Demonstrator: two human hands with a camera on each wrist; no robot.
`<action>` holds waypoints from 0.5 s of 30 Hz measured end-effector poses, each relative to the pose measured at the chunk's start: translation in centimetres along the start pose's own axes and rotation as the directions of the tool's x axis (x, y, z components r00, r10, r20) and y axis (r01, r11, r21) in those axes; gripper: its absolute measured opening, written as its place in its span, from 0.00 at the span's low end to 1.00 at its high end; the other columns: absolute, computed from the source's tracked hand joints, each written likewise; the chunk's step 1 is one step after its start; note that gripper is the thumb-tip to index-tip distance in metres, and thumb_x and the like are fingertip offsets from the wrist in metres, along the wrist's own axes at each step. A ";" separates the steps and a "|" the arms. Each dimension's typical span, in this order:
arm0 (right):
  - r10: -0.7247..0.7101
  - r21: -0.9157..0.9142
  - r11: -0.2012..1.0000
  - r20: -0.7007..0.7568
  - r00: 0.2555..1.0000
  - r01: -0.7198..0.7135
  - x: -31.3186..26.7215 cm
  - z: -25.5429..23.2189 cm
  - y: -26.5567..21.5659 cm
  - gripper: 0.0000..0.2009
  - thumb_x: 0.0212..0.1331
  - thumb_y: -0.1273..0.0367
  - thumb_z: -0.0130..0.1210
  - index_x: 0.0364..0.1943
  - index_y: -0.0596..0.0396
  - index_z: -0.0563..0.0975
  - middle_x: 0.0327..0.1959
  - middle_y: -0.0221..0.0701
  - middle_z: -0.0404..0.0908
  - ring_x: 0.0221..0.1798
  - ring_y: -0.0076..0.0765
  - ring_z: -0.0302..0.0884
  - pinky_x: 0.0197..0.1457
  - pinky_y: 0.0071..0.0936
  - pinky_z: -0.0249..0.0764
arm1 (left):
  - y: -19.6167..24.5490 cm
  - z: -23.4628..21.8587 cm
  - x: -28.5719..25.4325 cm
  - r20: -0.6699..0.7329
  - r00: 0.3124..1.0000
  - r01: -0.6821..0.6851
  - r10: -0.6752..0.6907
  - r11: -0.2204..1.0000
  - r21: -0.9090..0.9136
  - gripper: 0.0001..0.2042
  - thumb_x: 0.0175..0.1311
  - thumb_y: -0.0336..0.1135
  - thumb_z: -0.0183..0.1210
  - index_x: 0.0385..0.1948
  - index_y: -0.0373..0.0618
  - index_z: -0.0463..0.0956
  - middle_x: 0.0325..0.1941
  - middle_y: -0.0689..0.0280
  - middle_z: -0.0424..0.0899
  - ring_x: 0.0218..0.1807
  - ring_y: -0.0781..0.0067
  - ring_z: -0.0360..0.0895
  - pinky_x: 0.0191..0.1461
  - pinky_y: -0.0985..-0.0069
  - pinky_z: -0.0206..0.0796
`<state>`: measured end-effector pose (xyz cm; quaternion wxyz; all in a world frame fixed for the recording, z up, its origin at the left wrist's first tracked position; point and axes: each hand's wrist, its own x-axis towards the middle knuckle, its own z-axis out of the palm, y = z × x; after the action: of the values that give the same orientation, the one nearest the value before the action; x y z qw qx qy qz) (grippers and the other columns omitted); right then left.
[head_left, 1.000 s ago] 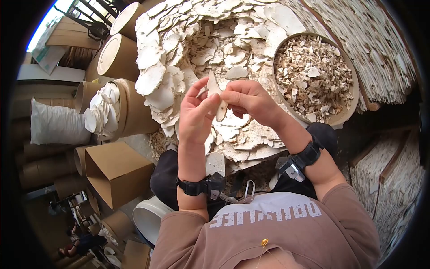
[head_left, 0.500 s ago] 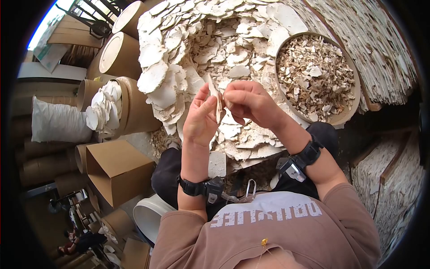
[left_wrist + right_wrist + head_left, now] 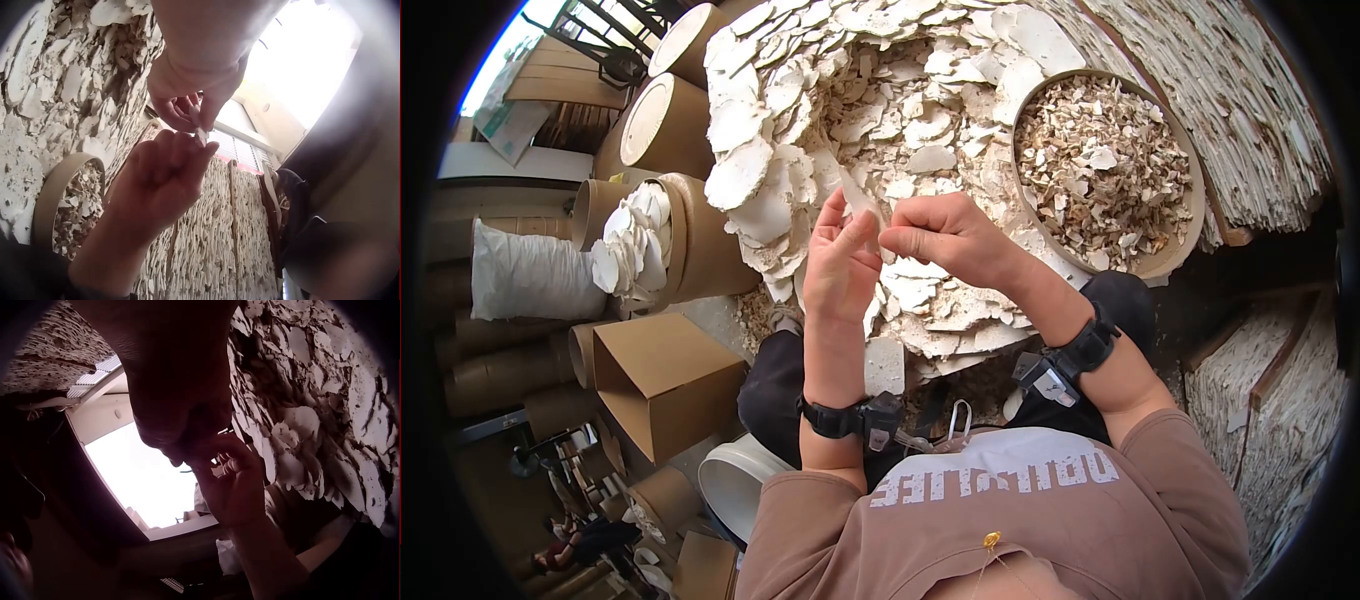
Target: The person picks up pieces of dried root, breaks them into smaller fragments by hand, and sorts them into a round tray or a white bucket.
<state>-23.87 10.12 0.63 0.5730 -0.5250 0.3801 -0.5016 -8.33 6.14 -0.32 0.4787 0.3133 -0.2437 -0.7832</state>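
Both hands meet over a big heap of pale flat slices [image 3: 900, 110]. My left hand [image 3: 840, 262] and my right hand [image 3: 935, 232] pinch the same thin pale slice [image 3: 858, 196] between thumb and fingers; it stands edge-on above the left fingertips. In the left wrist view the two hands touch around a small piece of the slice [image 3: 201, 134]. The right wrist view is dark and shows my right hand [image 3: 187, 425] against my left hand [image 3: 234, 481], with the slice hidden.
A round basket [image 3: 1190, 175] of small broken chips stands right of the heap. Cardboard drums [image 3: 665, 125], one filled with round slices [image 3: 630, 245], and an open carton [image 3: 665, 380] stand at the left. Stacked slices fill racks [image 3: 1240, 110] at right. A white bucket [image 3: 730, 490] sits by my knee.
The slice has turned from flat-on to edge-on and risen slightly, while my right hand has dropped lower and closer to the left hand.
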 end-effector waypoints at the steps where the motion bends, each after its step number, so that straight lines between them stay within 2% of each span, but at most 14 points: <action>1: 0.015 0.061 0.998 0.045 0.999 -0.018 -0.1 0.0 -0.2 0.10 0.55 0.67 0.52 0.21 0.58 0.73 0.16 0.22 0.68 0.21 0.15 0.59 0.24 0.16 0.58 | -0.2 -0.6 0.1 0.067 0.997 0.051 -0.049 0.998 -0.035 0.18 0.55 0.24 0.52 0.49 0.46 0.62 0.36 0.67 0.74 0.37 0.76 0.73 0.41 0.80 0.68; 2: 0.016 0.061 0.998 0.045 0.999 -0.019 -0.2 0.1 -0.5 0.10 0.55 0.67 0.52 0.21 0.58 0.73 0.16 0.22 0.68 0.21 0.15 0.59 0.24 0.16 0.58 | -0.4 -1.0 0.1 0.135 0.986 0.106 -0.096 0.992 -0.067 0.17 0.58 0.29 0.50 0.50 0.48 0.62 0.38 0.68 0.74 0.37 0.76 0.73 0.42 0.78 0.68; 4: 0.019 0.216 0.976 0.085 0.996 -0.037 -0.2 0.4 -0.9 0.12 0.55 0.66 0.51 0.19 0.58 0.71 0.15 0.22 0.67 0.18 0.14 0.58 0.21 0.15 0.55 | -0.8 -0.8 -0.2 0.137 0.984 0.124 -0.114 0.990 -0.069 0.16 0.59 0.31 0.49 0.50 0.49 0.62 0.37 0.69 0.74 0.37 0.76 0.72 0.41 0.78 0.67; 5: 0.018 0.216 0.976 0.086 0.996 -0.036 -0.2 0.3 -0.8 0.12 0.55 0.66 0.51 0.19 0.58 0.71 0.15 0.22 0.67 0.18 0.14 0.58 0.21 0.15 0.55 | -0.8 -0.5 -0.4 0.140 0.982 0.141 -0.130 0.987 -0.072 0.16 0.60 0.34 0.49 0.51 0.50 0.62 0.37 0.70 0.74 0.36 0.76 0.72 0.40 0.78 0.67; 7: 0.126 0.393 0.906 0.104 0.987 -0.157 -0.4 0.0 -0.3 0.10 0.56 0.67 0.47 0.20 0.57 0.71 0.15 0.24 0.67 0.14 0.14 0.55 0.16 0.13 0.51 | -0.6 -0.5 -0.5 0.196 0.971 0.163 -0.135 0.978 -0.134 0.15 0.59 0.30 0.50 0.48 0.49 0.64 0.37 0.69 0.75 0.37 0.77 0.73 0.40 0.79 0.68; 8: 0.126 0.391 0.907 0.103 0.987 -0.157 -0.4 -0.1 -0.3 0.10 0.56 0.67 0.47 0.20 0.57 0.71 0.15 0.24 0.67 0.14 0.14 0.55 0.16 0.13 0.51 | -0.6 -0.5 -0.5 0.252 0.959 0.186 -0.133 0.963 -0.197 0.14 0.57 0.26 0.51 0.46 0.47 0.66 0.38 0.67 0.76 0.37 0.78 0.75 0.40 0.79 0.69; 10: 0.154 0.603 0.780 0.075 0.985 -0.168 -0.2 -0.1 -0.2 0.09 0.53 0.65 0.42 0.24 0.56 0.69 0.15 0.24 0.65 0.13 0.14 0.52 0.14 0.12 0.47 | -0.3 0.0 -0.4 0.229 0.965 0.164 -0.125 0.973 -0.162 0.13 0.57 0.26 0.51 0.45 0.47 0.67 0.37 0.67 0.76 0.37 0.77 0.75 0.39 0.79 0.69; 15: 0.195 0.549 0.822 -0.018 0.981 -0.153 0.1 -0.7 -0.6 0.10 0.50 0.65 0.40 0.25 0.55 0.70 0.17 0.25 0.67 0.13 0.14 0.53 0.14 0.11 0.48 | 0.0 0.1 -0.5 0.223 0.967 0.151 -0.120 0.980 -0.128 0.12 0.58 0.27 0.50 0.44 0.46 0.68 0.36 0.66 0.76 0.35 0.77 0.74 0.38 0.80 0.69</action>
<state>-24.60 9.86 1.12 0.7275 -0.2845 0.2887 -0.5536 -8.20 6.57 -0.10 0.4161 0.2080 -0.2147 -0.8588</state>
